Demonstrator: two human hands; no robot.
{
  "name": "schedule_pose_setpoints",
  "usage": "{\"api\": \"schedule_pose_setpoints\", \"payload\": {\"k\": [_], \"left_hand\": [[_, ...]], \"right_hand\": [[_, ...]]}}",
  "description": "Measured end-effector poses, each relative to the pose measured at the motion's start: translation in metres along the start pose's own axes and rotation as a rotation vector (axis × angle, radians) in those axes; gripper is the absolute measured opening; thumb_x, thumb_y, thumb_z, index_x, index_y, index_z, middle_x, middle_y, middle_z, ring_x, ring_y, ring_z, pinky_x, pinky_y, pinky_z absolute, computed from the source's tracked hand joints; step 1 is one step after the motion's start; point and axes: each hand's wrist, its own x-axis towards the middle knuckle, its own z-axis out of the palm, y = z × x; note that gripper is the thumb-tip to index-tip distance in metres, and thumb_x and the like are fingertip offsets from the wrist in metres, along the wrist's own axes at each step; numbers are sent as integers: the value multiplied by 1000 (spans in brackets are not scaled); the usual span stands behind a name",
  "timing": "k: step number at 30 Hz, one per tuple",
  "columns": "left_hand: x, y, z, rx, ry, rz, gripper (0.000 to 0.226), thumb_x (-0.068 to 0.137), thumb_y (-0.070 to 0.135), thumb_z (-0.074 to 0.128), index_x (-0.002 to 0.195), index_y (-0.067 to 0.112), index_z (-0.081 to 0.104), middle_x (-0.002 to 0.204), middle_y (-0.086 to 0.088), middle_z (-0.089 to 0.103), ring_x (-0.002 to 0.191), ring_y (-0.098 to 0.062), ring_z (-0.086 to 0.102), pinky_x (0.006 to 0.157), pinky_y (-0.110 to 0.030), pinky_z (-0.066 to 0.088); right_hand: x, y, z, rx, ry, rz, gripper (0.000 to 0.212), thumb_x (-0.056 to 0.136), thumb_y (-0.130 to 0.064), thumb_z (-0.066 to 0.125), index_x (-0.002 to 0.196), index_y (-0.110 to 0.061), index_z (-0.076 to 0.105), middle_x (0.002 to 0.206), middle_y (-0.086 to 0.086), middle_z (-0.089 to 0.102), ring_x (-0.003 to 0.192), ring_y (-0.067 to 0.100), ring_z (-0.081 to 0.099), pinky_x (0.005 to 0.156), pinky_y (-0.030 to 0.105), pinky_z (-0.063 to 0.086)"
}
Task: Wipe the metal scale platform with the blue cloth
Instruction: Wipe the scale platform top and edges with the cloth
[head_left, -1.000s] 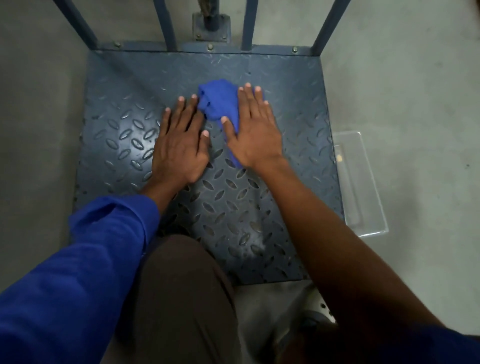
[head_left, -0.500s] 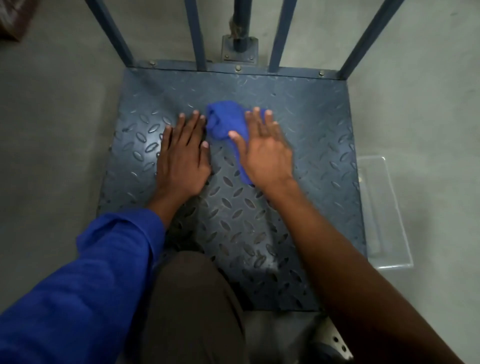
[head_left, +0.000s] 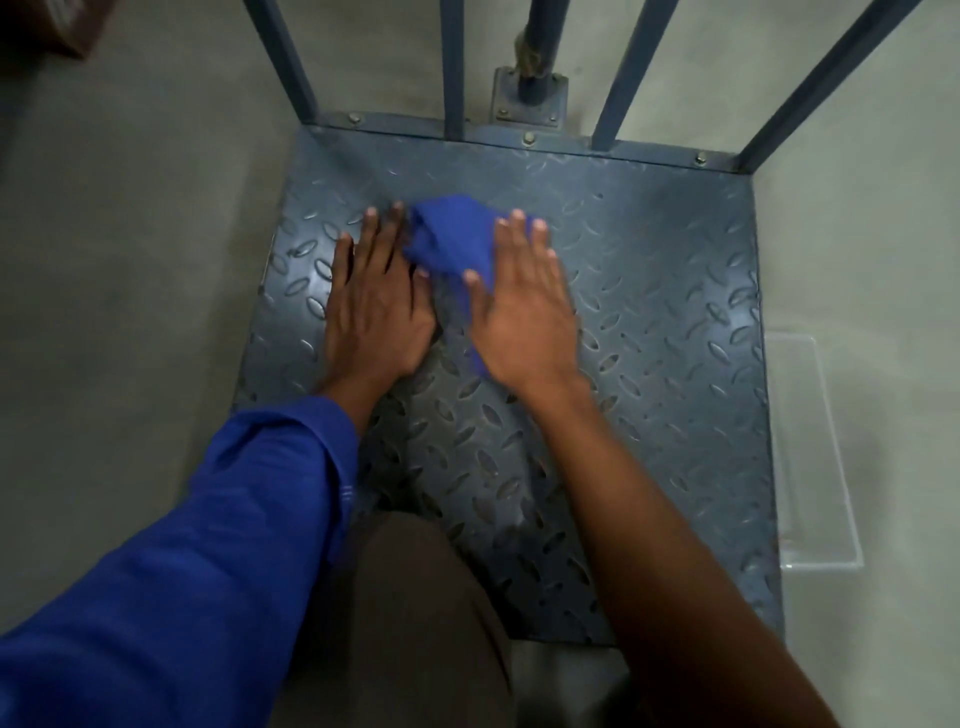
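The blue cloth (head_left: 452, 234) is pressed onto the far half of the scale platform (head_left: 649, 338) by the flat, straight-fingered right hand (head_left: 524, 317); the left hand (head_left: 374, 306) is laid flat just beside it, holding nothing. Upright bars (head_left: 452, 67) are fixed at the platform's far edge, and a clear tray (head_left: 810, 467) is set off its right edge. Placement on the platform is unchanged since 0.5 s ago; the cloth is partly covered by the right palm.

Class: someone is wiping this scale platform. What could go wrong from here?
The blue cloth is bunched, only partly under the flat right hand, so it may slip free. Pushed forward, that hand could strike the upright bars at the far edge of the platform. The left hand, flat beside the cloth, may block the stroke.
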Motion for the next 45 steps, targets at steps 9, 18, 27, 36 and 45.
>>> {"api": "schedule_pose_setpoints", "payload": {"k": [9,18,27,36,45], "left_hand": [[1,-1,-2,-1,-20,-12,62,109,34,24,168,12,25,177,-5,21,165,-25,12,134,-46,6],[-3,-2,-5,-10,-32,2,64,109,36,18,168,12,23,177,-6,19,165,-26,12,134,-47,6],[1,-2,-3,-9,-29,15,68,105,36,17,166,7,28,175,-11,23,164,-29,14,132,-47,4],[-93,-53,-26,29,-83,192,65,113,41,21,168,8,22,177,-10,17,165,-26,13,134,-48,10],[-92,-57,-21,62,-82,171,67,111,42,20,167,5,23,176,-15,19,164,-27,12,134,-49,9]], "right_hand": [[78,17,-11,-60,1,181,65,111,-35,27,165,-5,8,174,16,3,161,35,-3,132,48,4],[-46,34,-1,-90,148,169,63,109,-38,29,163,-6,23,172,12,20,161,28,13,132,43,15],[19,-10,8,-67,94,84,64,110,-38,25,165,-7,13,174,13,10,162,30,3,132,45,9],[-49,45,-4,-106,156,223,63,109,-36,30,162,-4,23,171,15,20,160,33,14,131,46,16],[-75,-53,27,-53,80,-17,62,110,-37,30,164,-6,21,173,12,17,162,27,7,133,43,9]]}}
